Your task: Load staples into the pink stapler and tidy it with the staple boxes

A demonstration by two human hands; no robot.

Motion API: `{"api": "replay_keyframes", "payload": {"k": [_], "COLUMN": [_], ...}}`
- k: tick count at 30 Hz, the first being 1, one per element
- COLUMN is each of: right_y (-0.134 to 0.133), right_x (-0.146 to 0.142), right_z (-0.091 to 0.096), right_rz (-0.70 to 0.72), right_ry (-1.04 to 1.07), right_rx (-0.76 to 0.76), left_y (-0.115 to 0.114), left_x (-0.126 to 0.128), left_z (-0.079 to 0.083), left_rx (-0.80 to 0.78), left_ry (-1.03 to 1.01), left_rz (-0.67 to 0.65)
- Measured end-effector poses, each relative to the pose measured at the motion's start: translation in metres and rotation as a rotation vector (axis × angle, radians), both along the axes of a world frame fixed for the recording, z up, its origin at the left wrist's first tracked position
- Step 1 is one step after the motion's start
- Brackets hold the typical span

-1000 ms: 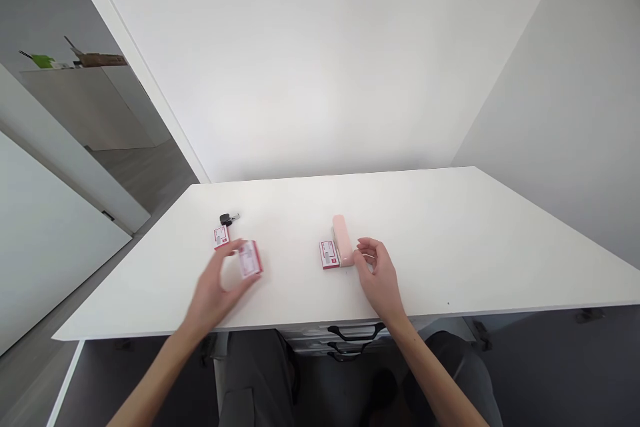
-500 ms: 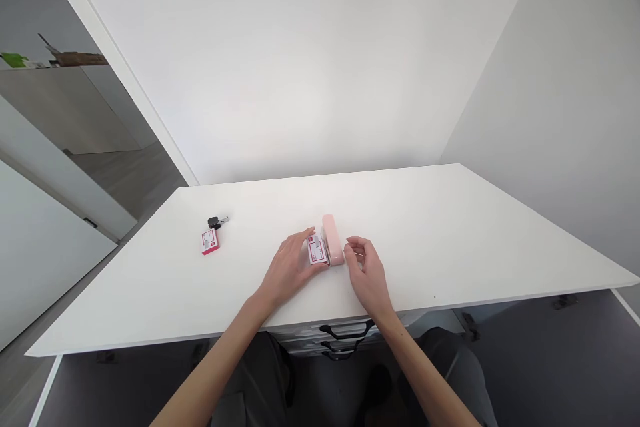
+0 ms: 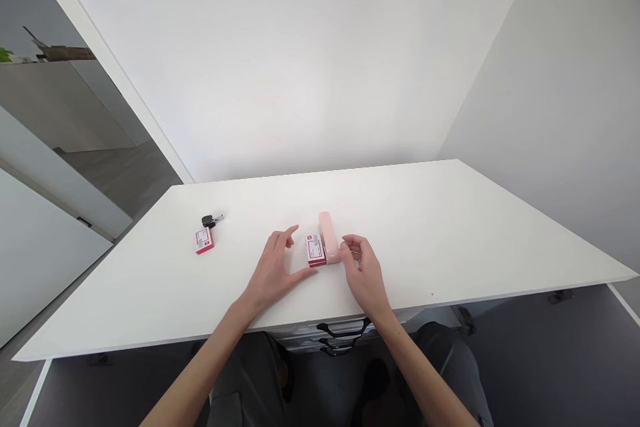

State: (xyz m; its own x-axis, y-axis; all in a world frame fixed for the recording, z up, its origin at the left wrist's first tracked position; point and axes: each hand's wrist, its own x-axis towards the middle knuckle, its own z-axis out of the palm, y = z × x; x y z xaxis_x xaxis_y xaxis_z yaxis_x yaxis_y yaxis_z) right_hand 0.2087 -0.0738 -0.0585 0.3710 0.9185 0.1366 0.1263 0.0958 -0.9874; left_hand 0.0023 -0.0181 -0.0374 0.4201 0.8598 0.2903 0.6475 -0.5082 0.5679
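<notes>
While the left hand (image 3: 273,268) gapes empty by stacked boxes (image 3: 315,249) at the pink stapler's (image 3: 328,235) eight o'clock, the right hand (image 3: 365,275) half-curls at four, its hold unclear. Likely light and stiff, the boxes suit a side pinch.

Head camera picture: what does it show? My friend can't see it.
An open left hand is beside two stacked red-and-white boxes on a white table, and a loosely curled right hand is close to the pink stapler next to them. Farther left, another box lies by a small black tool.
</notes>
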Motion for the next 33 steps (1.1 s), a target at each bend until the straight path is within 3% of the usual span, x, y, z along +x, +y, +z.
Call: {"api": "replay_keyframes", "payload": {"k": [6, 26, 30, 33], "right_y": [0.000, 0.000, -0.001, -0.001], "right_x": [0.000, 0.000, 0.000, 0.000], "right_z": [0.000, -0.003, -0.002, -0.002], "right_rz": [0.014, 0.018, 0.015, 0.015], "right_ry": [0.009, -0.003, 0.007, 0.010], "right_rx": [-0.007, -0.007, -0.013, -0.015], "left_y": [-0.003, -0.006, -0.003, 0.006], "left_x": [0.002, -0.006, -0.024, -0.052], "left_z": [0.002, 0.007, 0.009, 0.009], "left_rx": [-0.151, -0.098, 0.007, 0.207], "left_ry": [-0.040, -0.104, -0.061, 0.027], "left_rz": [-0.076, -0.141, -0.039, 0.172]}}
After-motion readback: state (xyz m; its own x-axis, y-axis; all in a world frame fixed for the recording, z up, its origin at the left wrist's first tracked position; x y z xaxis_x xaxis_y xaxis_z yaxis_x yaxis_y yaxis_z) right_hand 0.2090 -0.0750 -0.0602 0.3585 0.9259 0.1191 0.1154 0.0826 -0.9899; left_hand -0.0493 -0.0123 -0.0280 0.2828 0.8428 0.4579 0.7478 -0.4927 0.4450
